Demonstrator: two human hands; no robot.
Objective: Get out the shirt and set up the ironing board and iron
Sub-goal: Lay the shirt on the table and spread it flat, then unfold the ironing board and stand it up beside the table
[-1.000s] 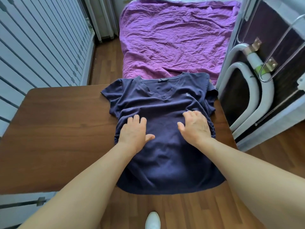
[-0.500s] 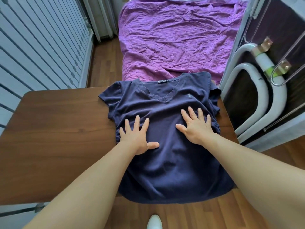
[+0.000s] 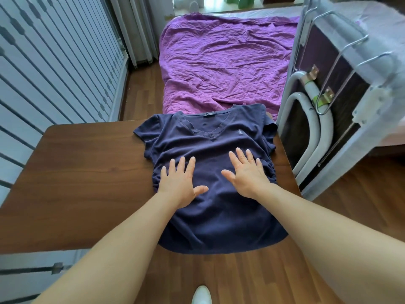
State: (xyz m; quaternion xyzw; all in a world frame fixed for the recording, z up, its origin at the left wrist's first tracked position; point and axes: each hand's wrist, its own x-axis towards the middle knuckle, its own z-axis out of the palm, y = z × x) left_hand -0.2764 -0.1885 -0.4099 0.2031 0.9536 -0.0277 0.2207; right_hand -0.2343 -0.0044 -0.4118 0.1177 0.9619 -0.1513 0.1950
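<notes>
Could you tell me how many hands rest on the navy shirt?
2: left hand on the shirt's left half as seen, right hand on its right half.

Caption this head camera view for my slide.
Left hand and right hand flat on a navy shirt on the table.

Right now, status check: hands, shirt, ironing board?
Open left hand and right hand flat on navy shirt. Shirt spread on table, hem over near edge. Folded ironing board at right, not set up.

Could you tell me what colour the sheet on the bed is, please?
Purple, plain and creased; the sheet shows in the head view.
</notes>
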